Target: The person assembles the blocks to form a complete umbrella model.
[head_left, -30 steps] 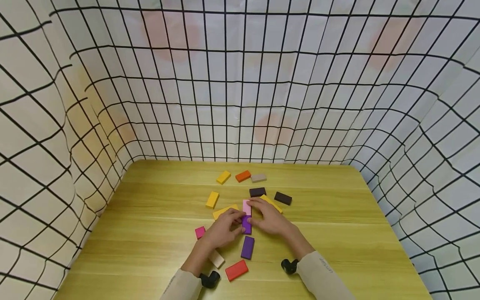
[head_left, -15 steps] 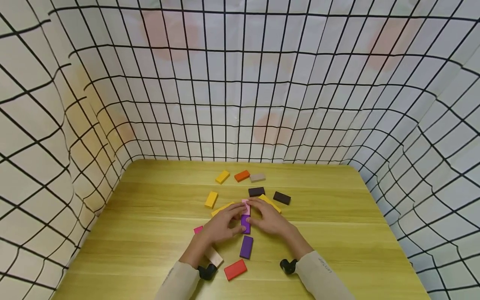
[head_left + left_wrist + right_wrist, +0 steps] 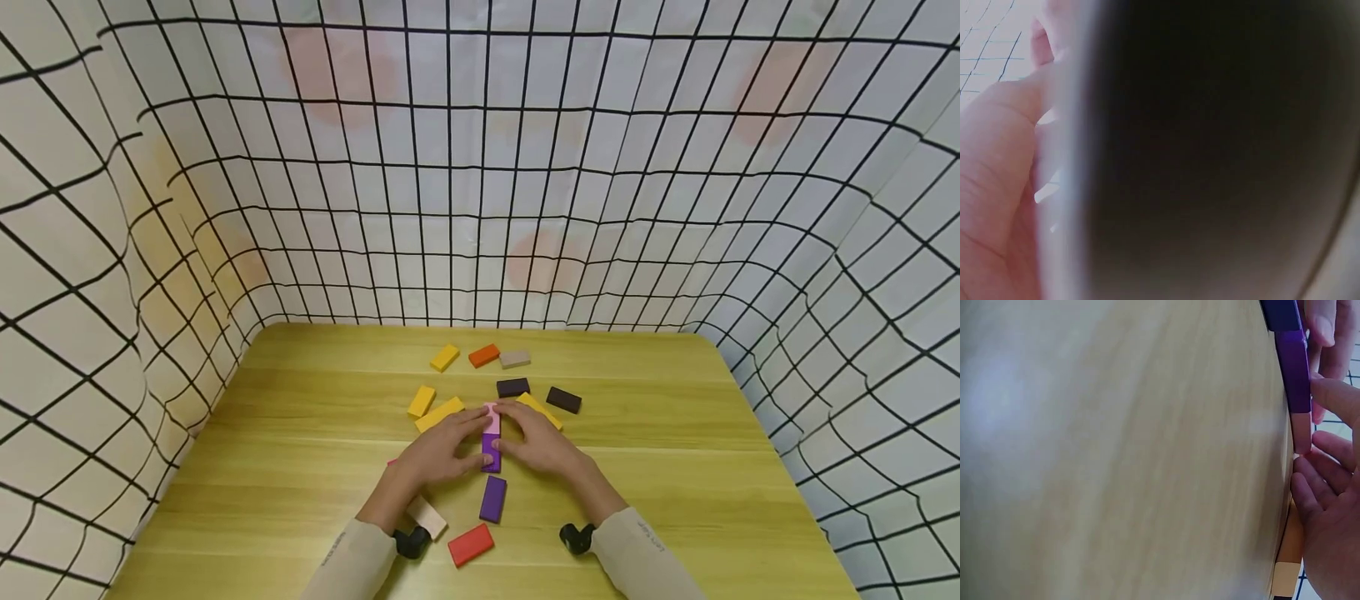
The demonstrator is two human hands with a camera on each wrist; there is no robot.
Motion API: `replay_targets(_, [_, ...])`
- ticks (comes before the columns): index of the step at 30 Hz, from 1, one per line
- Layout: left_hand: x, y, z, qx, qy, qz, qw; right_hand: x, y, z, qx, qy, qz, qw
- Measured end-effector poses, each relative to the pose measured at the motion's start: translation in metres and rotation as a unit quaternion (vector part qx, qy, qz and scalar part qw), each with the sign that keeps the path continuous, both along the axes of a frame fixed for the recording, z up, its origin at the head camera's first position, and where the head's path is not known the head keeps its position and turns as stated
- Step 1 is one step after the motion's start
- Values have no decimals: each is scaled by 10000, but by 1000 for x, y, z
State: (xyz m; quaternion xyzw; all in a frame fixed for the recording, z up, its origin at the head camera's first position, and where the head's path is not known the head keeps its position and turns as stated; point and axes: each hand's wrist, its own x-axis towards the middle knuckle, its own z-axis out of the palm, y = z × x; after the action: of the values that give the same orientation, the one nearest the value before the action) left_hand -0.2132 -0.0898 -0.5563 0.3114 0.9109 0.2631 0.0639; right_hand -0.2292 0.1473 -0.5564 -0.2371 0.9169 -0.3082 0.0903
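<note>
A pink block (image 3: 492, 419) and a purple block (image 3: 491, 452) lie end to end in a line on the wooden table. My left hand (image 3: 444, 450) is on their left side, its fingertips by the pink block and its thumb against the purple one. From the right, my right hand (image 3: 542, 437) touches the same pair, with fingertips at the pink block's far end and thumb at the purple block's side. In the right wrist view the thumb meets the purple block (image 3: 1293, 372). A dark casing blocks most of the left wrist view.
Nearest the pair lie a dark purple block (image 3: 492, 499), yellow blocks (image 3: 441, 413) (image 3: 538, 412) and a black block (image 3: 513, 387). A red block (image 3: 471, 545) and a beige block (image 3: 427, 517) are nearer me. White gridded cloth (image 3: 480, 208) walls the table's back.
My left fingers have stretched forward along the pink block, and the left forearm has shifted slightly left. My right hand stays in place. The blocks show no clear movement.
</note>
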Motion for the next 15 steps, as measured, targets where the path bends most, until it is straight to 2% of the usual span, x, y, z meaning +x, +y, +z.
replay_targets(7, [1,1,2,-34,-105,218,9997,2,0,-1,-6,25,77,10000])
replay_targets(15, [-1,2,-2,-50,-73,234,9997,7,7,0,-194,-101,-60,9997])
